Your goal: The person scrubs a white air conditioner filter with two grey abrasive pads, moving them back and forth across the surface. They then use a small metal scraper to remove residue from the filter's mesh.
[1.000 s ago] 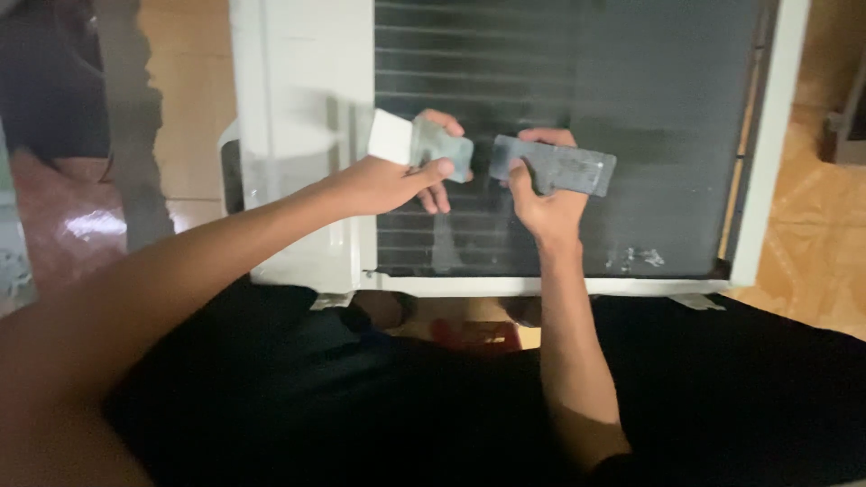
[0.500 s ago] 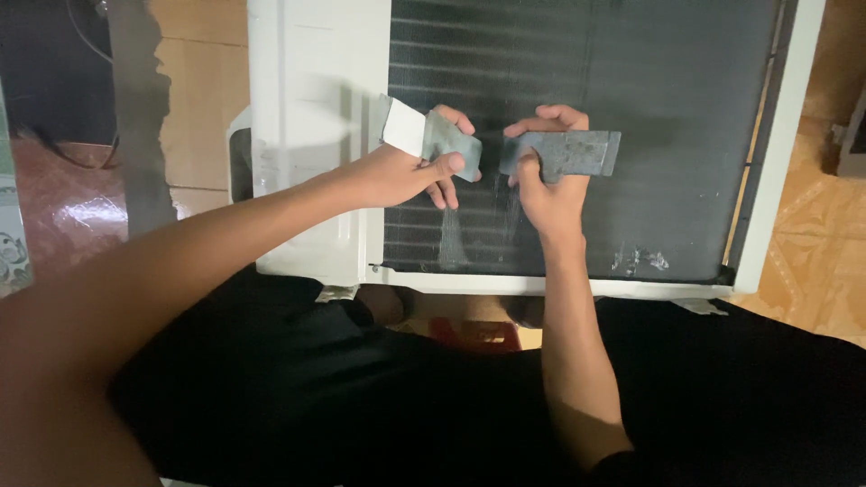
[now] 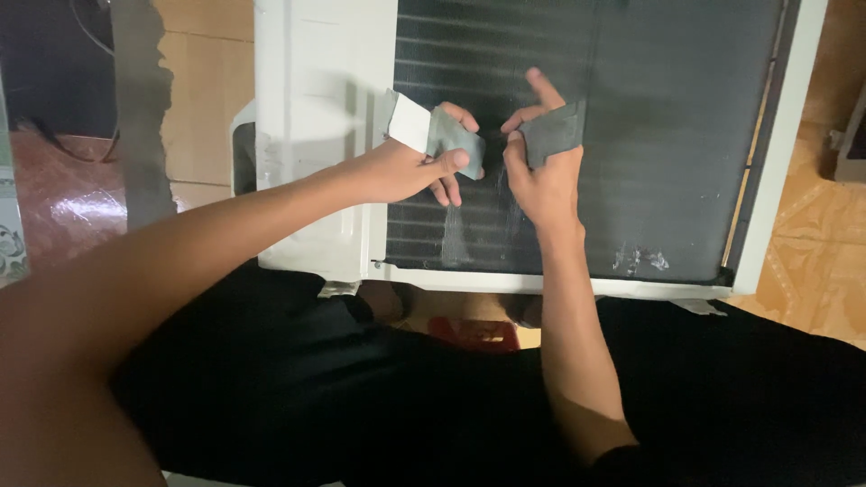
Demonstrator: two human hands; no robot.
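Left hand (image 3: 410, 171): clenched on a grey-and-white tape piece (image 3: 431, 133), thumb and fingers pinching its grey end, the white end sticking out toward the unit's pale side panel. Right hand (image 3: 541, 176): closed on a second grey tape piece (image 3: 552, 133), forefinger raised, the strip now bunched into the palm where half a second ago it lay flat and stretched out to the right; the two hands have also drawn closer, nearly touching at the fingertips. Judged from that, the strip has been gathered or peeled back rather than laid down, so nothing is stuck on yet. Both pieces are held just in front of the dark finned grille (image 3: 667, 135) of a white air-conditioner unit (image 3: 316, 81), left of the grille's middle. On the grille: pale streaks below the hands and a small patch of whitish scuffs (image 3: 639, 261) near its lower right corner. Below the unit's lower edge, a red label-like patch (image 3: 474, 332), print unreadable, shows between dark-clothed legs. Tiled floor (image 3: 816, 261) lies at right.
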